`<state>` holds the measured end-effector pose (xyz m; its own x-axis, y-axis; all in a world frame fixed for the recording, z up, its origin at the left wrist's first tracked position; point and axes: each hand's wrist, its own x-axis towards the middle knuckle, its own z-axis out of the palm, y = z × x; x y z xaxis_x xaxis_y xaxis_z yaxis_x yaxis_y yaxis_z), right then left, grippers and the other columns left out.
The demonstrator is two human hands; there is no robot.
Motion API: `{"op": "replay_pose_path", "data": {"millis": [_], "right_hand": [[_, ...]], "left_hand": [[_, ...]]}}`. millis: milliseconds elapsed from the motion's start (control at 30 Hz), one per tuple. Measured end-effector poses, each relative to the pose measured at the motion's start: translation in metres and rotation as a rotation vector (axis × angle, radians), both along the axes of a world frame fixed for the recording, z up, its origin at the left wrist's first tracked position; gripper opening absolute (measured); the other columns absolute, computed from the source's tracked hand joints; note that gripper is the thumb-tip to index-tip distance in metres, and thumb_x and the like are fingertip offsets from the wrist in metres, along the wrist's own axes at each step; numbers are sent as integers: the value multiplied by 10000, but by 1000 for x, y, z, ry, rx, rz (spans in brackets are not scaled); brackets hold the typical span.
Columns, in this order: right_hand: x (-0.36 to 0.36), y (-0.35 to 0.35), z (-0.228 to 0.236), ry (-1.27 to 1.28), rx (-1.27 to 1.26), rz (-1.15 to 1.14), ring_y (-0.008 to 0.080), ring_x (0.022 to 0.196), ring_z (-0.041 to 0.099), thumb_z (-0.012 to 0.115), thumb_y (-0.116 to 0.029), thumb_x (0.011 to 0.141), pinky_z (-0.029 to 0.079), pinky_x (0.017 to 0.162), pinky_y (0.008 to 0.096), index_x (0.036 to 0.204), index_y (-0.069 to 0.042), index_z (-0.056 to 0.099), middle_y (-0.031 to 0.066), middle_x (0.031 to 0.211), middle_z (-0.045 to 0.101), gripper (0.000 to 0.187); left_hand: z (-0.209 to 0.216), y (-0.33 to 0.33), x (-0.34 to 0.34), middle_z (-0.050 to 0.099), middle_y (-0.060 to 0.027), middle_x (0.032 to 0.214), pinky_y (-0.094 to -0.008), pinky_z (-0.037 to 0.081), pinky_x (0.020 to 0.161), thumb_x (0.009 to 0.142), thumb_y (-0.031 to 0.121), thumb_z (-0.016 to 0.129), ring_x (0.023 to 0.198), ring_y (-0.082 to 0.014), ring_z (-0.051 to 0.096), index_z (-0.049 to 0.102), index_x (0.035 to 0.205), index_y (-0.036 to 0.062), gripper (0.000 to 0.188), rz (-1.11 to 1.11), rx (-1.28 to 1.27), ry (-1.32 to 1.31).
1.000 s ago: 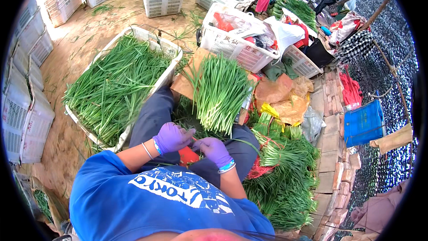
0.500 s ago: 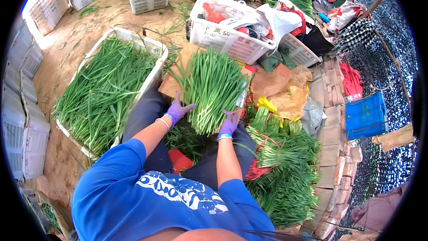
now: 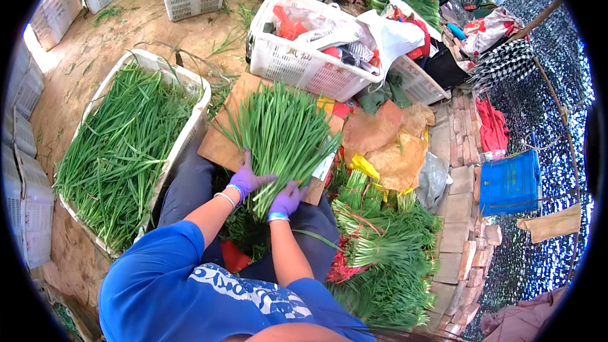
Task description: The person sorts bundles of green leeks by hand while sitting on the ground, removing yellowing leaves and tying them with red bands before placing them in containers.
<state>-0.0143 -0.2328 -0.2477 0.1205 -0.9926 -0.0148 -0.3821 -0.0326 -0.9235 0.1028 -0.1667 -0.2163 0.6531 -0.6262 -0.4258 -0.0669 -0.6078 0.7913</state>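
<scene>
Since half a second ago my two hands have closed in on each other and come nearer my body, and the bundle of long green leaves [image 3: 278, 126] has come with them, its pale cut ends now further past the near edge of the wooden board [image 3: 220, 140]. My left hand [image 3: 249, 180] clasps the bundle from its left side, thumb across the top of the stalks and a finger pointing up along its edge. My right hand [image 3: 288, 199] is curled around the right side, close to the cut ends; some of its fingertips are hidden. The leaves fan out over the middle of the board, up to its far edge, though I cannot tell whether they rest on it. A pale flat strip [image 3: 325, 168] shows by the board's right side.

The board lies across my knees. Just left of it, a white crate [image 3: 204, 98] holds loose green leaves, heaped up to its rim. To my right, a pile of tied bunches [image 3: 392, 259] lies beside my leg, some bound with red bands. Beyond the board's far edge stands another white crate [image 3: 316, 75] with bags and cloth in it. A red thing [image 3: 234, 256] shows between my legs.
</scene>
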Motion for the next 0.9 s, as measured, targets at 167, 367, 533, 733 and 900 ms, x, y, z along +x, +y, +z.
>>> {"op": "replay_pose_path", "data": {"millis": [167, 367, 533, 733, 900], "right_hand": [[7, -16, -40, -128, 370, 31, 221, 852, 549, 430, -302, 868, 414, 757, 334, 901, 48, 602, 176, 968, 585, 391], [43, -38, -88, -363, 819, -30, 147, 662, 472, 547, -298, 813, 394, 613, 299, 767, -55, 576, 21, 717, 518, 249], [55, 2, -19, -502, 865, 144, 164, 559, 462, 552, -247, 793, 390, 511, 314, 714, -87, 551, 35, 635, 500, 178], [49, 2, -35, -656, 986, 36, 175, 589, 478, 539, -249, 794, 413, 540, 331, 713, -66, 538, 44, 648, 505, 201], [43, -17, -45, -219, 512, -14, 189, 667, 515, 549, -206, 770, 426, 604, 315, 856, 13, 535, 79, 713, 531, 236]], "left_hand": [[8, 3, 8, 248, -298, 1347, -320, 296, 1002, 554, 544, 745, 1247, -325, 320, -94, 1349, -37, 1294, -44, -142, 111], [-11, -3, 25, 301, -300, 1319, -313, 317, 985, 524, 532, 772, 1217, -318, 366, -79, 1342, -62, 1321, -43, -295, 76], [22, 17, 47, 357, -303, 1279, -343, 341, 979, 503, 503, 786, 1167, -367, 417, -141, 1355, 32, 1345, -164, 78, -37], [28, 6, 37, 329, -289, 1304, -329, 329, 988, 491, 513, 781, 1196, -351, 385, -144, 1348, 8, 1359, -245, 166, -56], [9, 0, 42, 366, -293, 1279, -343, 346, 971, 527, 527, 759, 1179, -355, 407, -128, 1352, 4, 1320, -270, 251, -142]]}}
